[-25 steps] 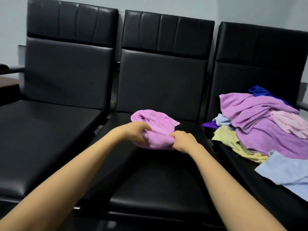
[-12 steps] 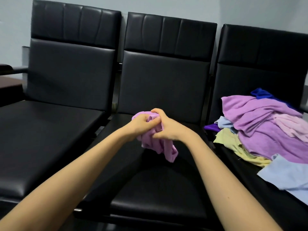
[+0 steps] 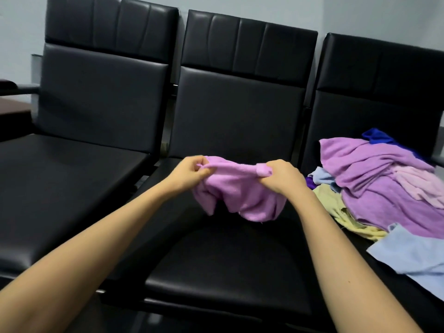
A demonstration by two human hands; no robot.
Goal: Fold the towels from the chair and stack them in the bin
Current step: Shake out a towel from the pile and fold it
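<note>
Pinching the top edge of the crumpled pink terry towel (image 3: 240, 195) with curled fingers, left hand (image 3: 191, 175) and right hand (image 3: 282, 176) held it stretched above the middle black leather chair seat (image 3: 228, 260), probably to find corners for folding. Loose towel pile (image 3: 384, 188) lay on the right chair (image 3: 360, 92); bin unseen.

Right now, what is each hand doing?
Left hand: pinching one end of the pink towel's top edge.
Right hand: gripping the other end of that edge.
</note>
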